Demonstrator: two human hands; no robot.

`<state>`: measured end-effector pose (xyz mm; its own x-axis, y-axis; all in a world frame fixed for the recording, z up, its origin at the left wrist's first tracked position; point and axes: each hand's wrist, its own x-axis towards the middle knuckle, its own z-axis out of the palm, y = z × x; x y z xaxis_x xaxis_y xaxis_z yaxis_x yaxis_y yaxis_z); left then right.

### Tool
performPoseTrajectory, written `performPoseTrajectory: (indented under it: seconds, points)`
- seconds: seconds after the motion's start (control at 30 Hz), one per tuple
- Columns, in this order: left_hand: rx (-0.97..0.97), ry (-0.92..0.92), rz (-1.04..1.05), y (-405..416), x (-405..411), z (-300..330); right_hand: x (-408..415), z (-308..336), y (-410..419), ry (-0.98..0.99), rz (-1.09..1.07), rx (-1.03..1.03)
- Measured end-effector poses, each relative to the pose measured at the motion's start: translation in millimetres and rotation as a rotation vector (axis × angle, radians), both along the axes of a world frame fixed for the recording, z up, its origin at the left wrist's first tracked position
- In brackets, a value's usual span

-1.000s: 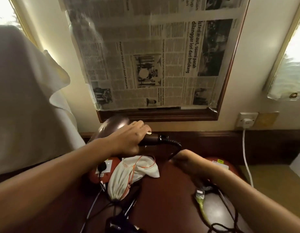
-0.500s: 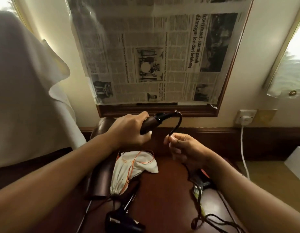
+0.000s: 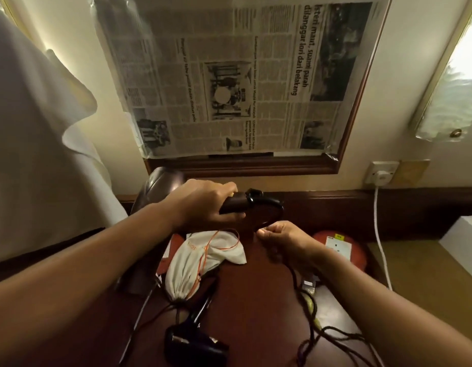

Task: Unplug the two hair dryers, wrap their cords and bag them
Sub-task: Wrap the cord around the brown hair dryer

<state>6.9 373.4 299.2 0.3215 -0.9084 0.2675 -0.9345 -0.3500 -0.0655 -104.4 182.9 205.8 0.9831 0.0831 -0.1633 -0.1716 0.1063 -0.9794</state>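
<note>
Left hand [image 3: 203, 202]: fingers wrapped round handle of brown hair dryer [image 3: 160, 181], held above dark wooden tabletop [image 3: 256, 300]; handle end points right, barrel sits behind wrist, close under mirror frame. Black strain relief at handle end, from which black cord [image 3: 278, 207] arcs right and down.

Right hand [image 3: 282, 237]: fingers curled, pinching that cord just below the arc, close beside handle end. Below the hand, cord runs down along right forearm and ends in loose tangle [image 3: 332, 337] at near right edge of tabletop. A yellow-green piece lies among the tangle; too blurred to identify.

Under the hands, on tabletop: white drawstring bag [image 3: 200, 263] with orange string, mouth toward wall, gathered end toward viewer. Just nearer: second hair dryer [image 3: 195, 343], black, lying flat, nozzle at bottom edge of view, its handle reaching up to the bag's gathered end. Thin cords trail left of it.

Right of right hand: red round object [image 3: 356, 250] carrying a white label. Similar red shape partly hidden under left forearm and bag.

Wall behind: wooden mirror frame [image 3: 256, 168] covered with newspaper [image 3: 242, 83]. Right of frame: wall socket [image 3: 381, 174] with white plug inserted, white cable [image 3: 380, 234] dropping past tabletop edge. Cannot tell what that cable serves. Left: white fabric [image 3: 30, 154] draped. Upper right: lit wall lamp [image 3: 457, 96].
</note>
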Motion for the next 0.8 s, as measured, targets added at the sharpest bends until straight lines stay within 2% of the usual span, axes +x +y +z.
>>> performPoseTrajectory:
  seconds: [0.17, 0.27, 0.4, 0.57, 0.8]
  points:
    - [0.159, -0.015, -0.005, 4, -6, 0, 21, 38, -21, -0.063, -0.039, -0.682]
    - [0.26, -0.126, 0.021, 4, -7, -9, 28, 57, -27, -0.168, -0.173, -0.885]
    - [0.313, -0.145, 0.113, -1, -4, -22, 32, 69, -29, -0.368, -0.364, -0.948]
    - [0.27, -0.032, 0.191, -6, 2, -31, 24, 71, -24, -0.525, -0.414, -0.881]
    - [0.23, -0.074, 0.224, -15, -2, -32, 21, 64, -15, -0.508, -0.494, -0.708]
